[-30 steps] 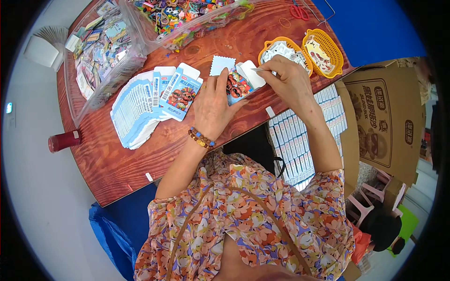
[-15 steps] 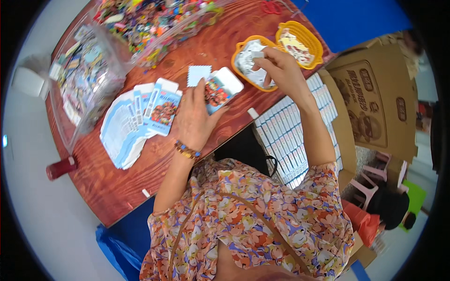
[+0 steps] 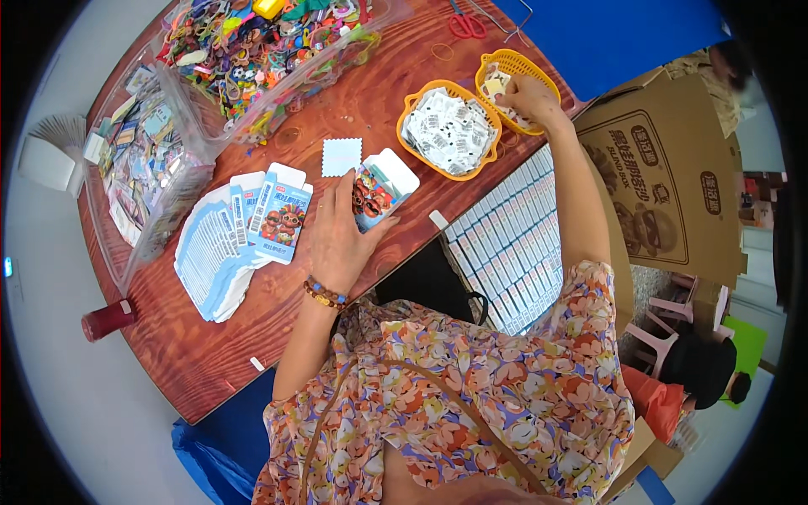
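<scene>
My left hand (image 3: 341,240) is closed round a small blue printed carton (image 3: 373,195) whose white top flap stands out to the right. Just beyond its fingertips lies a pale blue card (image 3: 342,157) with a zigzag edge. My right hand (image 3: 530,103) reaches into the far yellow basket (image 3: 551,82), fingers bent down among small cream and white pieces (image 3: 497,83); whether it grips one is hidden. Beside it is a nearer yellow basket (image 3: 409,103) heaped with small white packets (image 3: 449,130). Left of my left hand, flat blue cartons (image 3: 210,252) lie fanned out.
A clear tub (image 3: 261,105) of colourful trinkets and a clear bag (image 3: 160,160) of cards stand at the far left. Red scissors (image 3: 467,25) lie at the back. Right of the table, a cardboard box (image 3: 673,177) holds rows of packed cartons (image 3: 513,252). A dark red cup (image 3: 108,320) is at left.
My right hand has moved from above the white-packet basket to the far basket; the small white packet it pinched is no longer seen in it. My left hand still holds the carton.
</scene>
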### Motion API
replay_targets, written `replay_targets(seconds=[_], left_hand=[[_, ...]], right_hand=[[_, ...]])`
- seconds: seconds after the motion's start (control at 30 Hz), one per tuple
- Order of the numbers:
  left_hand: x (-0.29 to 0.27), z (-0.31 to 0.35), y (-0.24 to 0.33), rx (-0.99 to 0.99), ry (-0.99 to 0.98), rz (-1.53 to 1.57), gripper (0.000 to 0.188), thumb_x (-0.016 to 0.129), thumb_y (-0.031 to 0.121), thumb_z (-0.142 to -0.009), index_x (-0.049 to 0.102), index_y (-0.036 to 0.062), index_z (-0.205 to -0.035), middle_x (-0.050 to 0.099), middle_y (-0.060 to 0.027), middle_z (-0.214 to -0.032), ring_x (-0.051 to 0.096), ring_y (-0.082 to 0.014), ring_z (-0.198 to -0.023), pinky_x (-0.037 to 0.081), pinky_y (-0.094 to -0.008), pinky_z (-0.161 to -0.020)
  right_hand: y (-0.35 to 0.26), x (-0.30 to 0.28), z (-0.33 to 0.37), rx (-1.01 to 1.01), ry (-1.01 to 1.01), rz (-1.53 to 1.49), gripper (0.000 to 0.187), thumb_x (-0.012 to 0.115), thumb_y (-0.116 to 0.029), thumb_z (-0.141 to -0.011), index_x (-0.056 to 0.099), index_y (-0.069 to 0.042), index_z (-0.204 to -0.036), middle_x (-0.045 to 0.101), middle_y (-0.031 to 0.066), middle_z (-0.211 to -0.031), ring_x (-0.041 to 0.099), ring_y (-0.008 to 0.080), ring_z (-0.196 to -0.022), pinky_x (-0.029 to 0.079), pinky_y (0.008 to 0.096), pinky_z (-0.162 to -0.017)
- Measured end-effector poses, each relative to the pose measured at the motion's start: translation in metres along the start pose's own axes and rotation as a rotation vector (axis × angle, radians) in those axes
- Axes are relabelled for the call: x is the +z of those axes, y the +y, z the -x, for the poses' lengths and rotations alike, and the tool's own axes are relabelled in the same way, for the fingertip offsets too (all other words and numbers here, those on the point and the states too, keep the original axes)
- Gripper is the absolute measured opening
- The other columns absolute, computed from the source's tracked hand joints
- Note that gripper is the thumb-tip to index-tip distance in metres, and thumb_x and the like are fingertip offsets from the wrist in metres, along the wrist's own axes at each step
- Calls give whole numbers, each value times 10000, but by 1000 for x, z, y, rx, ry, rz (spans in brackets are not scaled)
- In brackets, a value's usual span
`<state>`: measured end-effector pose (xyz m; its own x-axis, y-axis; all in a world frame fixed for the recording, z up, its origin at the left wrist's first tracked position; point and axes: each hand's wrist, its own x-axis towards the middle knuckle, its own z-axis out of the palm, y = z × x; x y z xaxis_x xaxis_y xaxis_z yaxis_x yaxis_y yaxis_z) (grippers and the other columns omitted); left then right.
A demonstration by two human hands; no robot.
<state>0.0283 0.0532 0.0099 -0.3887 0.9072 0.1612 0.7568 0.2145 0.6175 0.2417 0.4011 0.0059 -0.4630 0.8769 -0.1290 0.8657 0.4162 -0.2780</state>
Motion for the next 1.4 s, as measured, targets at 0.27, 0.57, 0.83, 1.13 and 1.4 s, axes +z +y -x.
replay_targets(seconds=[0.27,0.57,0.83,1.13,1.4], left_hand=[[-2,4,-5,-11,14,37,856,870,309,-706,452,22,-1396,569,-204,-1211,585,-387,-1085,513,-458,-880],[-3,3,-2,2,95,48,842,890,284,-664,467,20,-1342,573,-194,-1142,592,-379,-1024,523,-449,-837],[-9,7,-7,8,173,53,853,894,266,-660,457,19,-1351,566,-204,-1142,594,-379,-1023,519,-447,-841],[-13,8,-19,-17,279,73,859,891,286,-670,447,15,-1354,568,-207,-1128,590,-386,-1026,518,-453,-845],[-5,4,-16,-42,413,132,810,876,259,-694,444,-15,-1321,548,-206,-1112,584,-383,-1014,514,-451,-839]], right_hand=[[-5,-17,12,126,16,-361,201,734,-176,-885,599,-39,-825,613,9,-707,629,99,-567,467,279,-525],[-76,-23,78,-234,164,-986,114,688,-126,-905,709,-15,-894,703,79,-1010,665,126,-945,503,268,-817],[-190,28,139,-598,-9,-724,93,727,-112,-839,707,-24,-859,665,124,-1145,592,251,-1153,455,356,-922],[-200,15,148,-686,103,-720,123,652,-44,-888,705,2,-988,680,138,-1117,627,283,-1080,490,352,-920],[-210,72,189,-639,400,-607,364,745,-31,-841,671,-30,-1198,667,140,-1133,683,212,-896,557,291,-718]])
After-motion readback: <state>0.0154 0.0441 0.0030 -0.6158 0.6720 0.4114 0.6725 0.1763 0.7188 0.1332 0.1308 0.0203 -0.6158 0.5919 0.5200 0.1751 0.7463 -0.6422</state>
